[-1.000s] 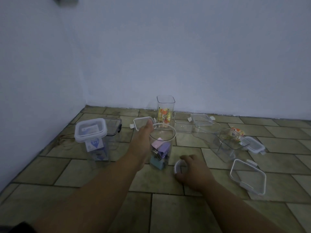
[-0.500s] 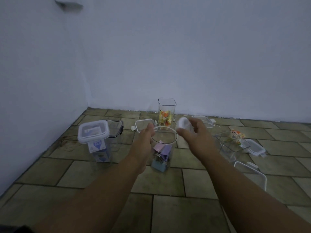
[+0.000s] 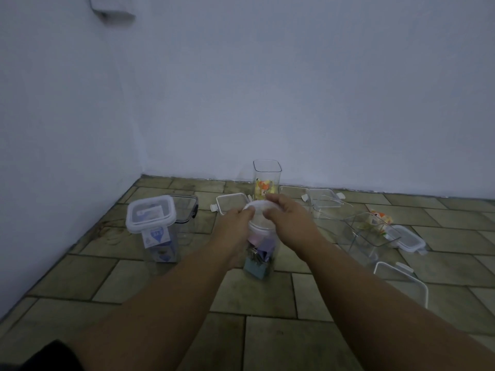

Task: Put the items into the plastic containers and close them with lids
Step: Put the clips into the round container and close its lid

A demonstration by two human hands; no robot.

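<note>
A clear round container (image 3: 261,253) with purple, pink and teal items inside stands on the tiled floor in front of me. A white round lid (image 3: 257,215) sits tilted on its mouth. My left hand (image 3: 235,223) grips the lid's left edge and the container's rim. My right hand (image 3: 288,219) holds the lid from the right and top. Behind them stands a tall open square container (image 3: 267,180) with yellow and orange items.
A lidded square container (image 3: 154,226) holding a blue-white packet stands at left, a dark-rimmed one behind it. A loose square lid (image 3: 231,203) lies behind my hands. Several open containers (image 3: 372,231), lids (image 3: 401,283) and an orange item (image 3: 380,218) lie at right. Walls close off left and back.
My right hand picked the round lid off the floor, carried it up and over, and now holds it on the round container's mouth. My left hand shifted onto the lid's edge.
</note>
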